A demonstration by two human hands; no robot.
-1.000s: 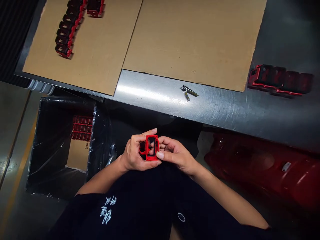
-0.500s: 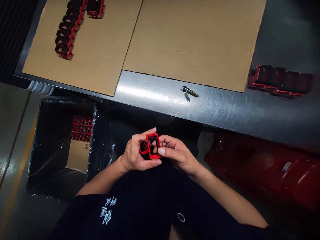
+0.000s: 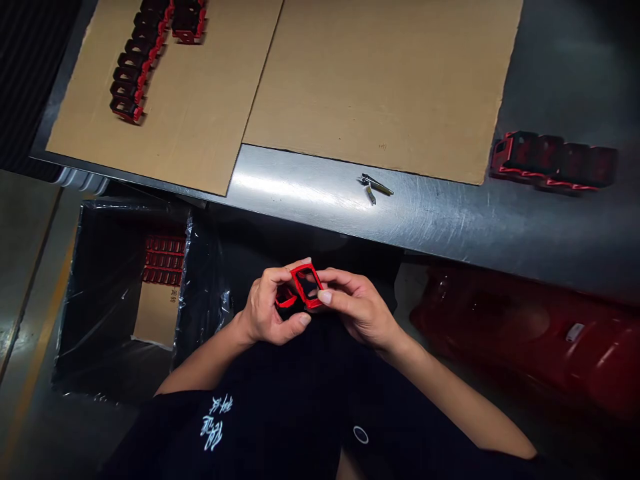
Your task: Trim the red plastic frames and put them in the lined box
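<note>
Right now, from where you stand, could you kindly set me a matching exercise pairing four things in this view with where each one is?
Things:
1. Metal nail clippers
2. Red-and-black plastic part
3. Long row of red-and-black parts
4. Stacked red parts

Places:
A. On the cardboard sheet
B. Inside the plastic-lined box
C. On the bare steel table
D. Between the left hand and right hand

Pairs: 1-C, 2-D, 3-A, 4-B.

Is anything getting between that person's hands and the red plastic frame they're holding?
Nothing visible does. The bare left hand and bare right hand both touch the red-and-black plastic frame directly, with no glove or tool between them and it.
</note>
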